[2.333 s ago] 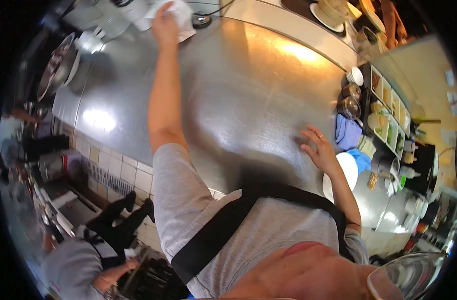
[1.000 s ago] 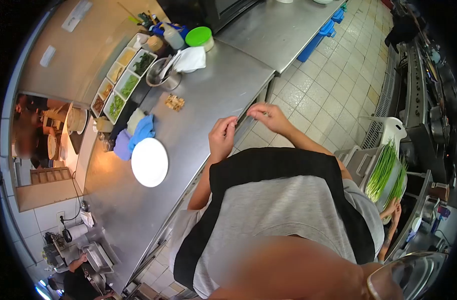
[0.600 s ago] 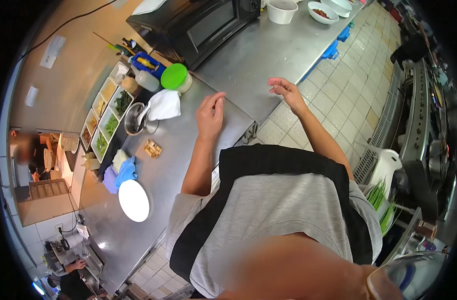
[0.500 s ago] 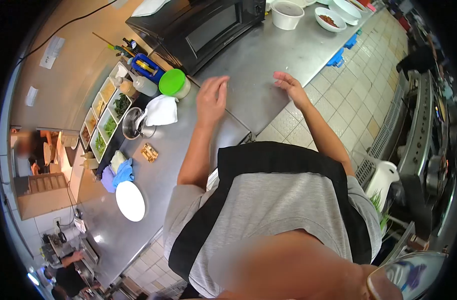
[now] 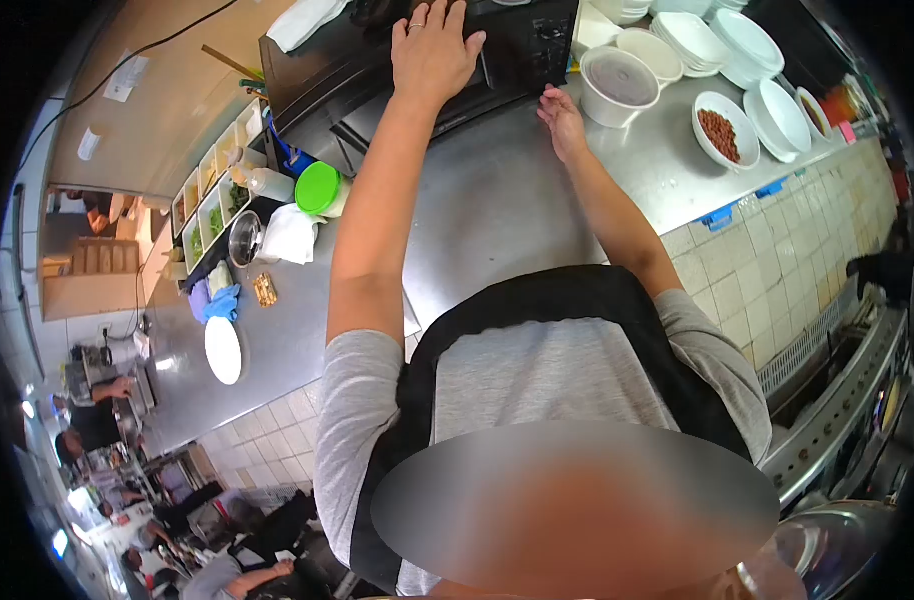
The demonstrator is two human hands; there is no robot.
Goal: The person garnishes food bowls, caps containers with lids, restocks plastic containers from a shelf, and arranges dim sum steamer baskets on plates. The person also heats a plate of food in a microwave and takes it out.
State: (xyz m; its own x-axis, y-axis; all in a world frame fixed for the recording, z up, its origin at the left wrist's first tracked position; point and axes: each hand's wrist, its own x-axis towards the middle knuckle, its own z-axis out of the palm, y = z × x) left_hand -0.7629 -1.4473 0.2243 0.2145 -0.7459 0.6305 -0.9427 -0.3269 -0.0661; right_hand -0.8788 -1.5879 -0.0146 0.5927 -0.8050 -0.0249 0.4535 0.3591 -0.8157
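Observation:
My left hand [image 5: 435,58] reaches over the upper front edge of a black microwave oven [image 5: 522,62]. Its fingers are spread, palm down, with a ring on one of them, and it holds nothing. Near the oven's lower right corner is my right hand [image 5: 561,118], fingers apart and slightly bent, with nothing seen in it; whether the fingertips touch the oven is unclear. Just right of that hand stands a white tub with a translucent lid [image 5: 620,80].
On the right are a bowl of reddish-brown pieces [image 5: 718,136] and stacked white dishes [image 5: 692,45]. To the left lie a green-lidded tub [image 5: 319,188], a white cloth [image 5: 290,236], ingredient trays [image 5: 214,221] and a white plate [image 5: 223,351]. Other people [image 5: 87,400] are at lower left.
Both hands have moved forward from above the steel counter to the microwave. My left hand now lies over its upper edge. The view has shifted, showing more dishes on the right.

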